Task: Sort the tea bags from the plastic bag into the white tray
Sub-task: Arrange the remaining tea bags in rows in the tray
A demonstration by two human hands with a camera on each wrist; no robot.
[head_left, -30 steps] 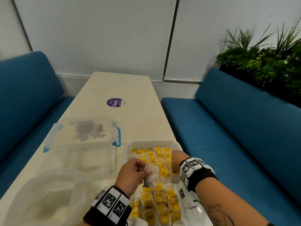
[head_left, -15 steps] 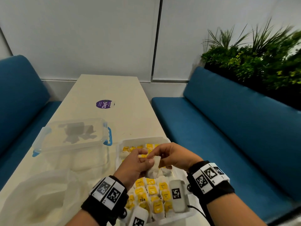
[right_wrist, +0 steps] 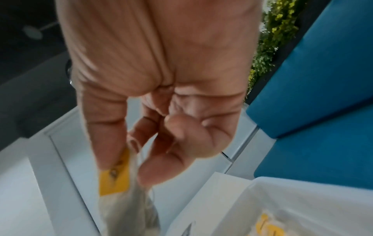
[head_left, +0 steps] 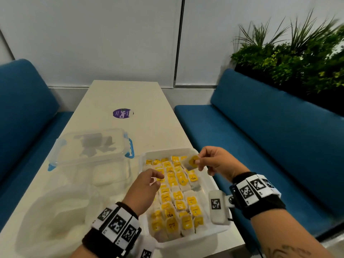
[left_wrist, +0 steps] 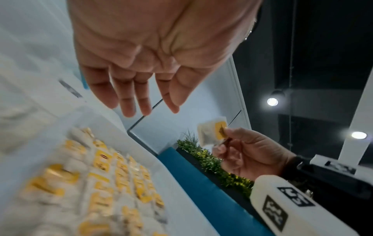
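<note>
A round purple sticker (head_left: 123,113) on the worktop (head_left: 130,94) reads "ClayG", its last letters hidden by glare. Several yellow tags on the tea bags (head_left: 175,192) in the white tray (head_left: 220,187) carry the word "TEA", for instance on one tag (head_left: 193,178) near the right edge and another (head_left: 170,215) lower down. The smaller print on the tags is too blurred to read.

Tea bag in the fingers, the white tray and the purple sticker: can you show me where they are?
Tea bag (head_left: 191,162), head view, on its yellow tag.
White tray (head_left: 167,151), head view, on its far rim.
Purple sticker (head_left: 122,113), head view, on its middle, on the table.
</note>
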